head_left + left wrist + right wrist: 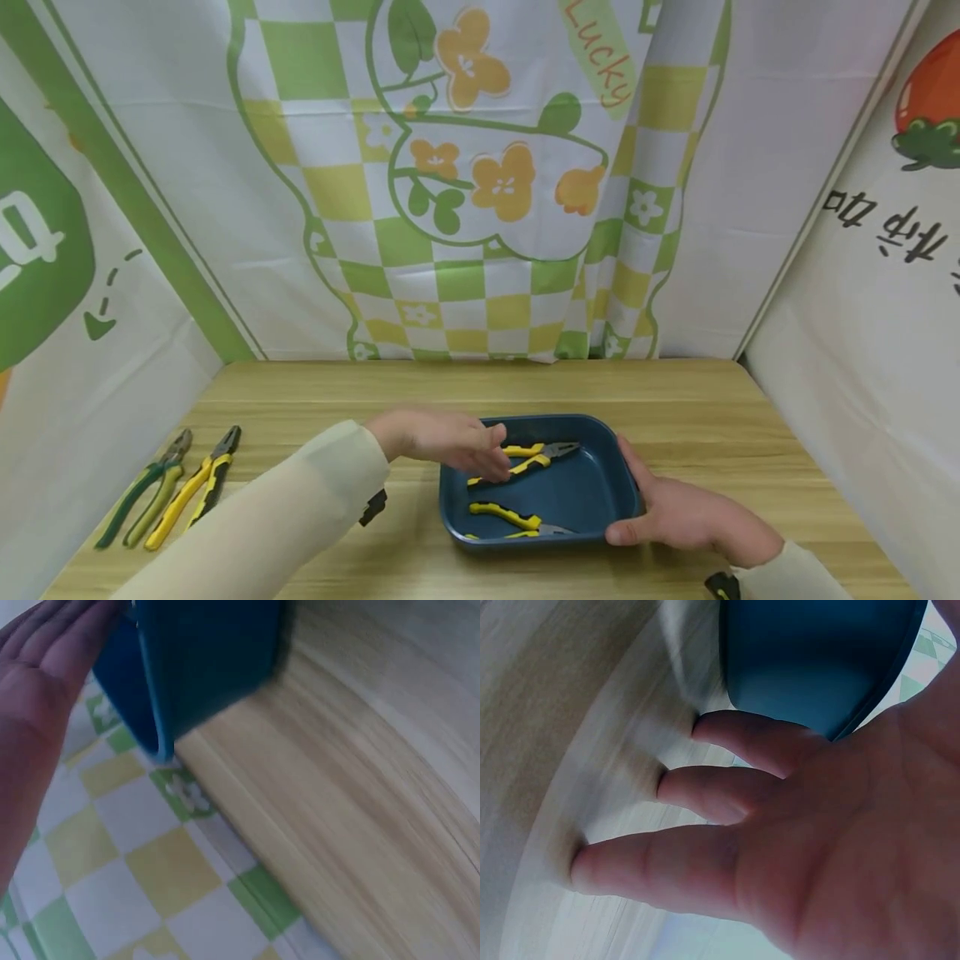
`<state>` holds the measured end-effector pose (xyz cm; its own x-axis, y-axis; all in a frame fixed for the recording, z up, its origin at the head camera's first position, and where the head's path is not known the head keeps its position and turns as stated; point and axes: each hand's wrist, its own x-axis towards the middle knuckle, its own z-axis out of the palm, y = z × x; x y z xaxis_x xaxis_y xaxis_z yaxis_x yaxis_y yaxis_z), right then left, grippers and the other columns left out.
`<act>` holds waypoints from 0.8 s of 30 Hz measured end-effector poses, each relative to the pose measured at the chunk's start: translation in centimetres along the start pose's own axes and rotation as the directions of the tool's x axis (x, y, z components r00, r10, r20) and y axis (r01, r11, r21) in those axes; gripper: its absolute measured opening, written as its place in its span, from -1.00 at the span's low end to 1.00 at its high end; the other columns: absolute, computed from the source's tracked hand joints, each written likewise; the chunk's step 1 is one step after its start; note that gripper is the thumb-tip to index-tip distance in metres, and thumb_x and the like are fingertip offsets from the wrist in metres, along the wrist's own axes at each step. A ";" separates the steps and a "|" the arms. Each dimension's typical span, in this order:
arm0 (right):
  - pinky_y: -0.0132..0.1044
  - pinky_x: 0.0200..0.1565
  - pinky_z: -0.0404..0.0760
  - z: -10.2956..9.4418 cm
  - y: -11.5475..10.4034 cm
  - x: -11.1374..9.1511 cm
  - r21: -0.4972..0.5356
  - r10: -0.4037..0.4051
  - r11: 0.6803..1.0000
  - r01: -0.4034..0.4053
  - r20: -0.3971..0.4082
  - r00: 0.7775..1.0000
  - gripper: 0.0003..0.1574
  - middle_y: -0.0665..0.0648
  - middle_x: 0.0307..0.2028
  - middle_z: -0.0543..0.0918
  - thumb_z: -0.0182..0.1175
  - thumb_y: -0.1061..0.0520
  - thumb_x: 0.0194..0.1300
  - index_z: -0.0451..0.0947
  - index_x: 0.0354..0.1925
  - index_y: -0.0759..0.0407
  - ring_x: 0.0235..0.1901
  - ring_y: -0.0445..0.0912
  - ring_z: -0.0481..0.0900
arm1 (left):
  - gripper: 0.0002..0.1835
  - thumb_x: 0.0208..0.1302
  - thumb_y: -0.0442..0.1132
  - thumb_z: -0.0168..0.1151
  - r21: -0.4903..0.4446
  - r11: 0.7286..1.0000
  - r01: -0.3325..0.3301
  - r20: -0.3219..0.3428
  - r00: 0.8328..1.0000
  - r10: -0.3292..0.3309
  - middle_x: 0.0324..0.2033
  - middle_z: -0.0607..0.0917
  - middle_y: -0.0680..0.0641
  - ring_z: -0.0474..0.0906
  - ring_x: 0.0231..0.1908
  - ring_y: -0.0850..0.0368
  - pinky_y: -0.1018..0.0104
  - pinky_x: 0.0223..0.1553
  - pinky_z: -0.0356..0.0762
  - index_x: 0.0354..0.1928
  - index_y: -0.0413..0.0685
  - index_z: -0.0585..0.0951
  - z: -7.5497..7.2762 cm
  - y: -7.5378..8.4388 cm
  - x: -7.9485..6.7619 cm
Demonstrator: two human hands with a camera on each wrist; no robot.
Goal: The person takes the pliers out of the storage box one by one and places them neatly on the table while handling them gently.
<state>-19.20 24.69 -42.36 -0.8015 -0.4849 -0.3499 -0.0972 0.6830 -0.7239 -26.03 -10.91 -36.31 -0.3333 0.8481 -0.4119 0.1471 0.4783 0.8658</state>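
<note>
A dark blue rectangular tray (600, 492) stands on the wooden table. Inside it lie pliers with yellow-and-black handles, the far pair (558, 451) and the near pair (532, 522). My left hand (450, 439) hovers over the tray's left side with extended fingers, nothing in them, partly covering the far pair's handles. At the right end my right hand (690, 512) holds the tray by its near corner, thumb at the front rim and fingers along the side wall. In the right wrist view, several spread fingers (667, 862) reach down to the tabletop beside the tray.
On the table's left lie green-handled pliers (153, 487) and another yellow-and-black pair (201, 482), partly behind my left sleeve (285, 508). A patterned curtain (480, 292) hangs at the table's back edge, with printed cloth walls on both sides.
</note>
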 end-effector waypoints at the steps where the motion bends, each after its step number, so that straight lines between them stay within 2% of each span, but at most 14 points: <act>1: 0.12 0.14 0.42 0.0 0.0 0.0 0.000 -0.001 1.000 0.001 0.001 1.000 0.57 0.39 0.09 0.58 0.40 -0.20 0.23 -0.62 0.52 0.25 0.00 0.04 0.58 | -0.14 0.49 0.38 -0.28 -0.021 1.000 0.023 0.000 1.000 -0.023 0.22 0.58 -0.09 0.48 0.23 0.08 0.23 0.23 0.40 0.35 -0.27 0.45 0.2 0.0 0.4; 3: 0.13 0.14 0.41 0.0 0.1 0.1 -0.001 0.000 1.000 0.000 0.001 1.000 0.57 0.37 0.09 0.59 0.40 -0.21 0.22 -0.61 0.52 0.24 0.00 0.03 0.58 | -0.11 0.48 0.39 -0.33 -0.029 0.996 0.081 0.008 0.997 -0.080 0.21 0.59 -0.09 0.49 0.22 0.08 0.23 0.23 0.39 0.35 -0.27 0.44 0.4 0.1 1.1; 6: 0.13 0.14 0.42 0.0 0.3 0.2 0.001 0.002 1.000 -0.002 0.007 1.000 0.57 0.32 0.03 0.63 0.40 -0.21 0.23 -0.62 0.53 0.22 -0.03 0.01 0.59 | -0.08 0.44 0.44 -0.35 0.012 0.990 0.143 0.011 0.990 -0.143 0.19 0.60 -0.05 0.51 0.20 0.10 0.26 0.21 0.41 0.35 -0.24 0.46 0.7 0.0 2.1; 11: 0.15 0.14 0.41 0.0 0.2 0.1 -0.001 0.008 1.000 -0.008 0.006 1.000 0.57 0.31 0.03 0.64 0.40 -0.21 0.23 -0.62 0.53 0.23 -0.02 0.03 0.59 | -0.04 0.42 0.47 -0.38 0.058 0.978 0.202 0.025 0.979 -0.203 0.17 0.62 -0.03 0.52 0.18 0.13 0.27 0.19 0.42 0.33 -0.25 0.47 1.2 -0.3 3.5; 16: 0.15 0.14 0.41 0.0 0.0 0.0 0.004 -0.003 1.000 0.003 0.011 1.000 0.57 0.35 0.05 0.62 0.40 -0.20 0.23 -0.63 0.52 0.24 0.00 0.06 0.59 | -0.09 0.44 0.44 -0.35 0.050 0.971 0.235 0.016 0.972 -0.236 0.10 0.67 -0.01 0.56 0.13 0.14 0.24 0.18 0.44 0.26 -0.22 0.56 1.5 -0.7 4.2; 24: 0.15 0.15 0.41 0.0 0.0 0.0 -0.002 -0.001 1.000 0.001 0.003 1.000 0.57 0.40 0.10 0.57 0.40 -0.21 0.23 -0.62 0.52 0.25 0.04 0.09 0.57 | -0.12 0.45 0.42 -0.26 0.013 0.977 0.215 -0.032 0.976 -0.214 -0.04 0.73 -0.04 0.63 0.01 0.11 0.17 0.09 0.54 0.16 -0.27 0.62 1.7 -0.6 4.5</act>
<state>-19.24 24.71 -42.39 -0.7995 -0.4875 -0.3509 -0.0995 0.6836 -0.7230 -26.02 -6.98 -39.21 -0.3865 0.7182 -0.5786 0.0845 0.6523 0.7532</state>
